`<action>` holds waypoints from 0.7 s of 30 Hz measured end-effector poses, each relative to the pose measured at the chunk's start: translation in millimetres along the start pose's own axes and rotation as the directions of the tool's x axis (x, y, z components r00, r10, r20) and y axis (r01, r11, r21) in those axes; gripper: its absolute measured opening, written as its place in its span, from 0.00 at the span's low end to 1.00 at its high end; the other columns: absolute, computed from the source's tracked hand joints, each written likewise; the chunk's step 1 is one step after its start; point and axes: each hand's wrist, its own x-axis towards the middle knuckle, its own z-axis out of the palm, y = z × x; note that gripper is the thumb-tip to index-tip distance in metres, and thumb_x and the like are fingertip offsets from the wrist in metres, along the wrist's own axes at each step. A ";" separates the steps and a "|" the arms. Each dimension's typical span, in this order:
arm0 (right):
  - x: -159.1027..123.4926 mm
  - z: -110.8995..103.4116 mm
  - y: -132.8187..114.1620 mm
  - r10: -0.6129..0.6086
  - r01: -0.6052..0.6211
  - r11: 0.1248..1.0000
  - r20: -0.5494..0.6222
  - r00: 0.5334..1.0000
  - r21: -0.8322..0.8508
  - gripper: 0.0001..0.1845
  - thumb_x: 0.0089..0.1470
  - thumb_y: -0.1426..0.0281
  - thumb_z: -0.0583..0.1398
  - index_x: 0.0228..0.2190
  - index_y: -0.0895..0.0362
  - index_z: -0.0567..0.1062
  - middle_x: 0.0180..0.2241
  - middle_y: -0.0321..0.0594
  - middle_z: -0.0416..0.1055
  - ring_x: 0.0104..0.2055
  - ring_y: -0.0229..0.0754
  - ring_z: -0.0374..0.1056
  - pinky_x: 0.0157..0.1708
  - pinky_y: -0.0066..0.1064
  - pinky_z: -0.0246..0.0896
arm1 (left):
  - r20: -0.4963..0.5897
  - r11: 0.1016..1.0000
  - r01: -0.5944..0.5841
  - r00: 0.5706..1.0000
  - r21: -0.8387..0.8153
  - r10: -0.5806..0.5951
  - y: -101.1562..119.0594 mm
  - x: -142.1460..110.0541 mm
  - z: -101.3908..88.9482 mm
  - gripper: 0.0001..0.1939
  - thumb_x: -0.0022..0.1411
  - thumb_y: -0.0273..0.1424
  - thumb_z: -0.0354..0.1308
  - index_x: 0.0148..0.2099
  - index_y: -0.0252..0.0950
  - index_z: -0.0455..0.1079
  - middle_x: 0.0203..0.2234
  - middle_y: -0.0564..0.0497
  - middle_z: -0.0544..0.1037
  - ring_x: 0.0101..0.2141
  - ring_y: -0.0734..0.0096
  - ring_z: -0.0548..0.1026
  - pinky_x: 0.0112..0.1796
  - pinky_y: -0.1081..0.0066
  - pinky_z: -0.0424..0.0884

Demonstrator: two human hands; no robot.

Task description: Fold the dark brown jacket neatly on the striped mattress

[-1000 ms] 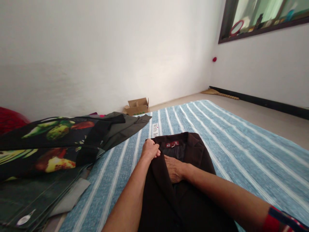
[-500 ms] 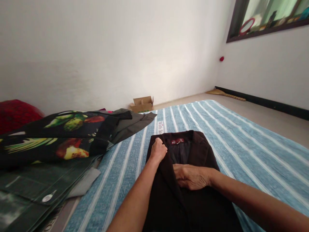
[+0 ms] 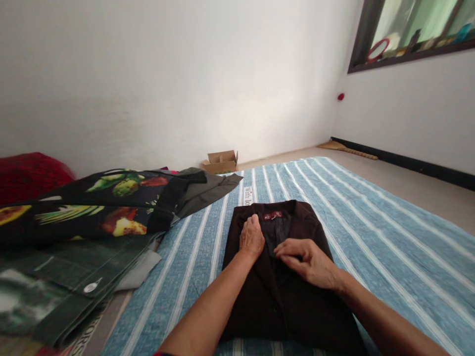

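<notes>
A dark brown jacket (image 3: 297,301) lies flat on the blue striped sheet (image 3: 371,232), its collar and red label (image 3: 272,215) at the far end. My left hand (image 3: 251,237) rests flat on the left lapel, fingers stretched out. My right hand (image 3: 306,261) lies on the front just below the collar opening, its fingertips pinched on the edge of the right lapel.
A pile of dark clothes with a fruit print (image 3: 92,207) lies to the left, over grey-green fabric (image 3: 74,282). A red cushion (image 3: 29,175) sits behind it. A cardboard box (image 3: 221,161) stands by the wall. A broom (image 3: 349,150) lies along the right wall.
My left hand let go of the collar edge and flattened onto the left lapel. My right hand slid out from inside the jacket and now pinches the right lapel.
</notes>
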 end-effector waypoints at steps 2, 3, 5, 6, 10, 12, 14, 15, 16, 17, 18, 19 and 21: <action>-3.9 -6.0 7.8 0.126 -0.136 0.991 -0.268 0.955 -0.017 0.14 0.56 0.64 0.52 0.28 0.57 0.74 0.29 0.38 0.71 0.33 0.39 0.67 0.34 0.27 0.60 | 0.014 0.999 -0.029 0.999 0.039 0.029 2.1 -0.4 0.9 0.16 0.59 0.17 0.42 0.48 0.32 0.61 0.43 0.39 0.68 0.47 0.57 0.67 0.47 0.62 0.62; -5.1 -9.4 13.1 0.187 -0.216 0.975 -0.364 0.912 -0.040 0.14 0.55 0.63 0.52 0.28 0.57 0.74 0.28 0.38 0.72 0.32 0.40 0.67 0.33 0.28 0.59 | 0.027 0.998 -0.045 0.999 0.053 0.043 3.2 -0.1 0.1 0.15 0.59 0.17 0.43 0.46 0.32 0.62 0.43 0.39 0.68 0.47 0.57 0.67 0.46 0.62 0.62; -6.5 -16.9 24.5 0.309 -0.406 0.907 -0.473 0.825 -0.115 0.16 0.53 0.60 0.53 0.27 0.56 0.74 0.25 0.37 0.72 0.29 0.41 0.68 0.30 0.28 0.59 | 0.057 0.995 -0.075 0.996 0.070 0.071 4.8 0.5 -4.4 0.14 0.57 0.16 0.45 0.43 0.33 0.64 0.42 0.40 0.68 0.46 0.57 0.67 0.45 0.62 0.63; -7.1 -20.6 29.6 0.368 -0.494 0.856 -0.493 0.789 -0.152 0.17 0.53 0.58 0.53 0.25 0.56 0.74 0.23 0.37 0.71 0.27 0.41 0.68 0.28 0.28 0.58 | 0.073 0.993 -0.090 0.994 0.072 0.085 5.2 0.4 -8.0 0.14 0.55 0.15 0.46 0.42 0.33 0.64 0.41 0.40 0.69 0.45 0.57 0.67 0.45 0.63 0.64; -10.2 -30.8 41.1 0.571 -0.694 0.693 -0.437 0.695 -0.197 0.27 0.53 0.49 0.50 0.16 0.56 0.68 0.15 0.38 0.67 0.18 0.40 0.65 0.20 0.27 0.53 | 0.118 0.985 -0.167 0.980 0.031 0.162 3.7 -6.3 -26.1 0.12 0.55 0.16 0.47 0.39 0.33 0.66 0.36 0.43 0.70 0.40 0.61 0.71 0.41 0.65 0.67; -11.2 -31.9 41.5 0.649 -0.723 0.667 -0.338 0.682 -0.179 0.29 0.53 0.47 0.49 0.15 0.55 0.65 0.13 0.39 0.66 0.15 0.39 0.64 0.18 0.27 0.54 | 0.119 0.973 -0.232 0.965 -0.018 0.232 2.9 -12.5 -32.8 0.12 0.56 0.17 0.47 0.39 0.35 0.66 0.37 0.45 0.71 0.40 0.64 0.72 0.43 0.67 0.67; -10.9 -30.9 39.8 0.697 -0.736 0.656 -0.239 0.676 -0.167 0.30 0.54 0.47 0.47 0.14 0.55 0.64 0.12 0.39 0.66 0.13 0.38 0.63 0.17 0.27 0.55 | 0.112 0.945 -0.315 0.940 -0.082 0.323 3.7 -17.7 -35.1 0.12 0.57 0.18 0.47 0.39 0.36 0.66 0.39 0.47 0.71 0.43 0.67 0.71 0.46 0.69 0.66; -10.4 -30.1 38.4 0.708 -0.737 0.654 -0.205 0.676 -0.169 0.30 0.55 0.48 0.46 0.13 0.55 0.64 0.12 0.40 0.67 0.12 0.38 0.63 0.17 0.27 0.56 | 0.107 0.927 -0.356 0.924 -0.117 0.368 4.7 -19.2 -34.5 0.12 0.57 0.18 0.47 0.39 0.36 0.67 0.41 0.47 0.71 0.45 0.68 0.70 0.48 0.69 0.65; -9.8 -29.4 36.8 0.712 -0.736 0.653 -0.187 0.677 -0.179 0.30 0.56 0.49 0.46 0.13 0.55 0.64 0.12 0.40 0.67 0.13 0.38 0.64 0.17 0.26 0.56 | 0.099 0.908 -0.391 0.908 -0.150 0.408 5.9 -19.8 -32.7 0.13 0.56 0.17 0.48 0.39 0.36 0.67 0.42 0.48 0.71 0.47 0.68 0.69 0.49 0.70 0.64; -9.3 -28.8 34.7 0.711 -0.734 0.650 -0.184 0.679 -0.197 0.30 0.56 0.49 0.46 0.14 0.56 0.64 0.12 0.40 0.68 0.13 0.38 0.64 0.18 0.26 0.57 | 0.090 0.890 -0.418 0.895 -0.181 0.438 7.2 -19.5 -30.0 0.13 0.56 0.17 0.48 0.39 0.36 0.68 0.44 0.48 0.71 0.48 0.69 0.68 0.51 0.70 0.63; -9.0 -28.4 32.2 0.708 -0.736 0.643 -0.202 0.677 -0.214 0.29 0.56 0.50 0.47 0.15 0.56 0.65 0.14 0.41 0.69 0.15 0.39 0.66 0.19 0.26 0.57 | 0.080 0.876 -0.435 0.885 -0.207 0.458 8.4 -18.6 -26.7 0.13 0.56 0.17 0.49 0.39 0.36 0.68 0.46 0.47 0.71 0.49 0.69 0.67 0.52 0.70 0.62; -8.7 -28.2 29.2 0.693 -0.734 0.633 -0.243 0.678 -0.244 0.27 0.56 0.52 0.49 0.16 0.56 0.67 0.17 0.43 0.71 0.19 0.41 0.68 0.20 0.27 0.57 | 0.070 0.866 -0.444 0.880 -0.230 0.470 9.3 -17.4 -22.9 0.13 0.55 0.16 0.49 0.39 0.35 0.68 0.47 0.47 0.71 0.50 0.69 0.67 0.52 0.70 0.62; -7.4 -27.7 21.9 0.609 -0.703 0.608 -0.352 0.711 -0.369 0.20 0.55 0.56 0.51 0.23 0.56 0.71 0.24 0.46 0.74 0.27 0.46 0.72 0.24 0.29 0.58 | 0.056 0.851 -0.453 0.874 -0.266 0.483 9.8 -14.6 -15.1 0.15 0.53 0.14 0.49 0.39 0.33 0.69 0.49 0.45 0.70 0.51 0.69 0.67 0.53 0.71 0.61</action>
